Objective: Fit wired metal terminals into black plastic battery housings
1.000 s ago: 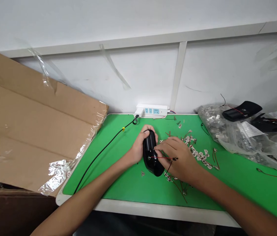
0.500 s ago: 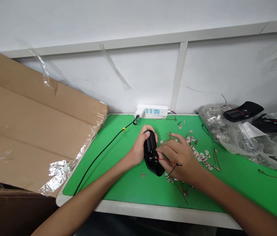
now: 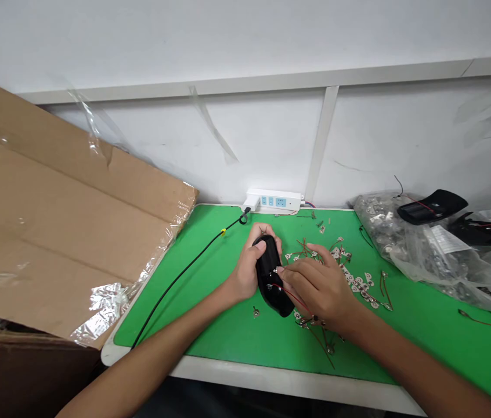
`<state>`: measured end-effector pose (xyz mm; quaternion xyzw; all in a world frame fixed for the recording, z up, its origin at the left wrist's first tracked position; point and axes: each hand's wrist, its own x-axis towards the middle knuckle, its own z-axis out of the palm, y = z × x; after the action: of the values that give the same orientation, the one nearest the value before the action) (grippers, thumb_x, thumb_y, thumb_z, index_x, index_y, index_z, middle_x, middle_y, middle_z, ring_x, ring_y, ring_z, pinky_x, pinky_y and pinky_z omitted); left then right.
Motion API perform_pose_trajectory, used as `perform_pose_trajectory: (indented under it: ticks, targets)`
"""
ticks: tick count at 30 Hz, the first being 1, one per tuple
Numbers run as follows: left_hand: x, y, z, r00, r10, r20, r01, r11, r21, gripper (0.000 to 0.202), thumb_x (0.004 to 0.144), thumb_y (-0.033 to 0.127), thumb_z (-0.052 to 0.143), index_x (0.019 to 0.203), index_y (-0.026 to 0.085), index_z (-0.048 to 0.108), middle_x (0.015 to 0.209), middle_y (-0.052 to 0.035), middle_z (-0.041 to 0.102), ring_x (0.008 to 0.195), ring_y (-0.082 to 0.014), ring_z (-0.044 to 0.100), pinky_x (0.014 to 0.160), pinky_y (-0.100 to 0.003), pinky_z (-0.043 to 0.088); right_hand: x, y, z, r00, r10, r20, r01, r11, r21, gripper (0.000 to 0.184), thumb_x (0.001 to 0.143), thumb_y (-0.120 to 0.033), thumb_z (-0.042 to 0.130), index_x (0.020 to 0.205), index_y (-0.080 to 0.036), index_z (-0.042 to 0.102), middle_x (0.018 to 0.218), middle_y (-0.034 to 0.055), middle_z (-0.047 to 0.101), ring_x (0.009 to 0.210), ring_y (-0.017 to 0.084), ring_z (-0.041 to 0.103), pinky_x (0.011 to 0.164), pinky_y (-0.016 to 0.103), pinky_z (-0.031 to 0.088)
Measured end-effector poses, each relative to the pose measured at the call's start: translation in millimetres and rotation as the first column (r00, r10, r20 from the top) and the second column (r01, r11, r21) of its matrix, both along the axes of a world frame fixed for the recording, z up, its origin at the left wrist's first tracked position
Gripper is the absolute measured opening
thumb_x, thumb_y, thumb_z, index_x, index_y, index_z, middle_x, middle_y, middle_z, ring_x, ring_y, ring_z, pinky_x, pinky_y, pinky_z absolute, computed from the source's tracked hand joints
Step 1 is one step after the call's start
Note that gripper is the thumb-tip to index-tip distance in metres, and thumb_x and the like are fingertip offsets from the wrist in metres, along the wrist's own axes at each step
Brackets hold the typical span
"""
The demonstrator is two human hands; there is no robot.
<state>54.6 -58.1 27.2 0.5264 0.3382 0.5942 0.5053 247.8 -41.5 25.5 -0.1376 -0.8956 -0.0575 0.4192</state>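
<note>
In my left hand [image 3: 248, 264] is a black plastic housing [image 3: 281, 299], gripped along its left side with the thumb on its upper part. The housing is tilted, with a long recess facing up and a red wire [image 3: 286, 291] running from it beneath my right hand [image 3: 317, 284]. My right thumb and forefinger are pinched at the recess's right edge, on a small silvery metal contact [image 3: 275, 270] that the fingertips partly cover. Beside and under that hand lie several loose metal contacts [image 3: 365, 285], some with brown wires, on the green mat [image 3: 210, 325].
At the back stands a white power strip [image 3: 286, 200] with a black cable [image 3: 176, 276] running forward. A big cardboard sheet [image 3: 75, 215] leans on the left. To the right, clear plastic bags [image 3: 402, 247] of metal parts carry more black housings [image 3: 434, 206].
The view has shifted slightly, lowering the scene. My right fingertips now press at the recess edge, with a silvery contact showing there. The wire's dark end has gone from sight beneath my right hand.
</note>
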Motion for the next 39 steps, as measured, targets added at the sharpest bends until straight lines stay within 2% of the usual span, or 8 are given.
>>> perform_pose_trajectory:
  ticks: [6, 13, 21, 29, 35, 39]
  targets:
    - [-1, -1, -1.4, 1.0, 0.004, -0.019, -0.004, 1.0, -0.003, 0.037, 0.097, 0.059, 0.051, 0.109, 0.025, 0.047, 0.092, -0.0026, 0.059, 0.074, -0.0183, 0.053, 0.067, -0.029, 0.045, 0, -2, 2.6, 1.0, -0.013, 0.0, 0.013, 1.0, -0.012, 0.015, 0.1, -0.012, 0.061, 0.109, -0.024, 0.064, 0.091, 0.0024, 0.081, 0.078, 0.019, 0.075, 0.105, 0.05, 0.047]
    - [-2, -1, -1.5, 0.999, 0.02, -0.038, -0.02, 1.0, 0.01, 0.036, 0.098, 0.058, 0.051, 0.11, 0.024, 0.047, 0.092, -0.0026, 0.058, 0.074, -0.0181, 0.052, 0.068, -0.03, 0.045, -1, -4, 1.3, 0.999, -0.034, 0.022, 0.035, 0.999, -0.037, 0.012, 0.101, -0.013, 0.06, 0.108, -0.022, 0.064, 0.088, 0.0027, 0.079, 0.076, 0.018, 0.072, 0.101, 0.048, 0.049]
    - [-2, -4, -1.5, 0.993, 0.021, -0.118, -0.019, 1.0, 0.016, 0.04, 0.098, 0.061, 0.052, 0.113, 0.025, 0.048, 0.096, -0.0034, 0.057, 0.078, -0.0187, 0.051, 0.068, -0.029, 0.044, -3, -3, -6.0, 0.998, -0.046, 0.036, 0.048, 0.998, -0.039, 0.013, 0.101, -0.013, 0.062, 0.111, -0.019, 0.065, 0.093, 0.0051, 0.08, 0.081, 0.02, 0.072, 0.101, 0.048, 0.051]
    - [-1, -6, -0.4, 0.968, 0.074, -0.239, -0.065, 0.997, 0.045, 0.038, 0.101, 0.062, 0.048, 0.11, 0.025, 0.048, 0.095, -0.003, 0.057, 0.078, -0.0188, 0.049, 0.068, -0.03, 0.043, -4, -4, -3.9, 0.996, -0.071, 0.062, 0.07, 0.997, 0.022, 0.011, 0.103, -0.014, 0.059, 0.109, -0.019, 0.067, 0.088, 0.0051, 0.08, 0.077, 0.021, 0.071, 0.097, 0.048, 0.052]
    - [0, -4, -4.0, 0.981, 0.1, -0.167, -0.096, 0.995, 0.029, 0.035, 0.1, 0.058, 0.051, 0.11, 0.025, 0.048, 0.094, -0.0025, 0.057, 0.077, -0.0183, 0.05, 0.069, -0.03, 0.044, -4, -4, -8.3, 0.997, -0.071, 0.04, 0.072, 0.997, -0.031, 0.018, 0.104, -0.01, 0.059, 0.116, -0.02, 0.066, 0.1, 0.0054, 0.083, 0.083, 0.02, 0.074, 0.103, 0.048, 0.049]
    - [2, -3, -6.7, 0.992, 0.097, -0.085, -0.097, 0.995, 0.001, 0.033, 0.099, 0.056, 0.052, 0.109, 0.025, 0.048, 0.092, -0.0016, 0.057, 0.075, -0.0173, 0.05, 0.068, -0.029, 0.045, -3, -3, -7.1, 0.999, -0.036, -0.016, 0.035, 0.995, -0.097, 0.018, 0.104, -0.009, 0.058, 0.116, -0.02, 0.066, 0.1, 0.0045, 0.083, 0.082, 0.019, 0.075, 0.103, 0.046, 0.049]
